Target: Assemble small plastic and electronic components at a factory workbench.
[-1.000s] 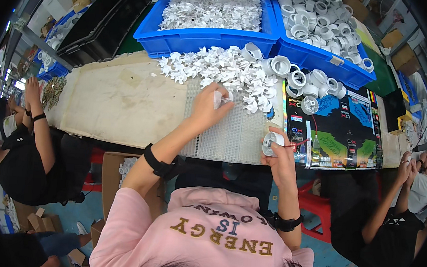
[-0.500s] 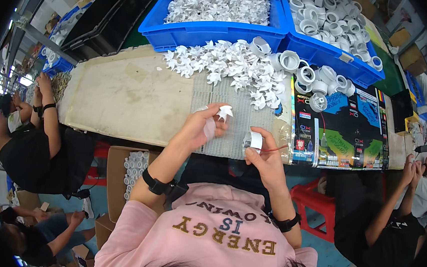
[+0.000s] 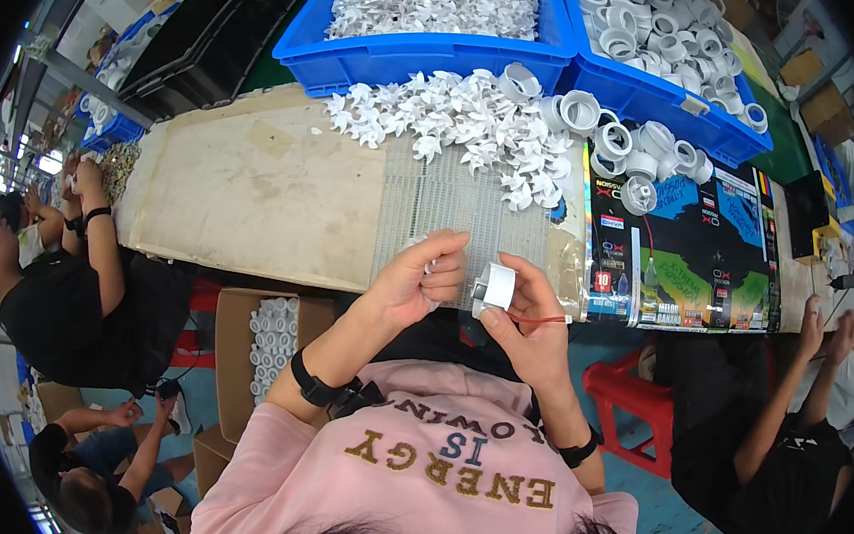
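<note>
My left hand (image 3: 420, 279) is curled closed over the near edge of the table. Its fingers mostly hide a small white fan impeller, of which just a sliver shows. A short gap away, my right hand (image 3: 533, 321) grips a white ring-shaped housing (image 3: 499, 285) between thumb and fingers. The housing is tilted with its open end toward my left hand, and a metallic part shows inside. Thin red wires (image 3: 541, 319) trail from it to the right. Beyond both hands, a loose heap of white fan impellers (image 3: 459, 119) lies on the table.
Blue bins (image 3: 423, 61) of impellers and white rings (image 3: 695, 117) stand at the back. Several loose rings (image 3: 646, 164) lie before the right bin, on printed sheeting. A cardboard box (image 3: 240, 353) of white parts stands below left. Red stools (image 3: 627, 408) and people flank me.
My left hand has moved down and curled its fingers over the impeller, which showed plainly before. My right hand has brought the housing slightly left, closer to it.
</note>
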`<move>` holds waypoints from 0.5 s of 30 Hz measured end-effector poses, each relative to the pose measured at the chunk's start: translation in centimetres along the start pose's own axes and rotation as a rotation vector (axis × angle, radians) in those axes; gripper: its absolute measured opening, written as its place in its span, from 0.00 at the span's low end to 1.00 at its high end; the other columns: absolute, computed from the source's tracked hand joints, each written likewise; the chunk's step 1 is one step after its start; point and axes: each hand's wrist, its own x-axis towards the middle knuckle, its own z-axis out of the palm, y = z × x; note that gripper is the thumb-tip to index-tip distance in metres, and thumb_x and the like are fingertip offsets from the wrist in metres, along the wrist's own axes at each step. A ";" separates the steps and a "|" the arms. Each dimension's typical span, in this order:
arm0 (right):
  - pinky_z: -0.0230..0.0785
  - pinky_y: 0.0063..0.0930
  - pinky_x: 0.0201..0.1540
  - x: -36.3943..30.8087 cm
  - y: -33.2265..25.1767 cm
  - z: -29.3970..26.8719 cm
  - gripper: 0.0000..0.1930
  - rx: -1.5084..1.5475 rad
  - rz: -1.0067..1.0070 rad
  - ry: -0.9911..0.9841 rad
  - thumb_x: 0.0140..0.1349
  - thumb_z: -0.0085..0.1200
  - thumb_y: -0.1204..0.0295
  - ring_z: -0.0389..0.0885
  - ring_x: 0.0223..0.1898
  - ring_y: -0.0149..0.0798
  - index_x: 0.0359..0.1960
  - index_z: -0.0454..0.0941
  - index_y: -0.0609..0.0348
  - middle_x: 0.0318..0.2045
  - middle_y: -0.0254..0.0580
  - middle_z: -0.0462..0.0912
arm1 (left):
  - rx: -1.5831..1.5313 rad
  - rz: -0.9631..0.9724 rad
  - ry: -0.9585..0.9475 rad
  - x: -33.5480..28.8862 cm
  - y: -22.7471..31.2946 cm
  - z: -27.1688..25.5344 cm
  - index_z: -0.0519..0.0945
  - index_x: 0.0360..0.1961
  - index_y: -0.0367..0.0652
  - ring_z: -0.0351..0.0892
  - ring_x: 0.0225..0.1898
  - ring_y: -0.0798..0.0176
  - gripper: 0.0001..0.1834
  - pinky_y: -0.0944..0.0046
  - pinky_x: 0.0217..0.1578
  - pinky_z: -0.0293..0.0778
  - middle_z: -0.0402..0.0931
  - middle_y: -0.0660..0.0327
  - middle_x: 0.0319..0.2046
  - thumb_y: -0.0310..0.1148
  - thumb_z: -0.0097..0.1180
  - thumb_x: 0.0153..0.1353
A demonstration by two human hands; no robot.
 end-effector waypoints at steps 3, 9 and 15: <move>0.68 0.17 0.39 -0.3 -0.5 0.4 0.31 -0.018 -0.044 0.021 0.53 0.61 0.79 0.75 0.38 0.24 0.59 0.63 0.62 0.43 0.38 0.75 | 0.011 0.040 -0.022 -0.1 -0.2 1.2 0.65 0.21 0.47 0.59 0.17 0.74 0.11 0.75 0.18 0.59 0.60 0.68 0.18 0.32 0.47 0.61; 0.67 0.17 0.39 -0.2 -1.6 1.9 0.32 -0.114 -0.110 -0.070 0.49 0.64 0.81 0.74 0.37 0.23 0.57 0.65 0.63 0.39 0.34 0.76 | -0.024 0.185 -0.062 -1.3 -1.3 0.9 0.69 0.21 0.43 0.74 0.35 0.61 0.10 0.57 0.42 0.71 0.74 0.56 0.30 0.34 0.52 0.55; 0.68 0.17 0.37 -0.6 -1.1 2.4 0.32 -0.234 -0.201 -0.034 0.48 0.65 0.80 0.75 0.35 0.24 0.57 0.65 0.64 0.39 0.37 0.77 | 0.162 0.123 0.295 -2.0 -1.9 1.7 0.70 0.26 0.43 0.75 0.40 0.60 0.06 0.58 0.47 0.72 0.76 0.55 0.39 0.32 0.50 0.58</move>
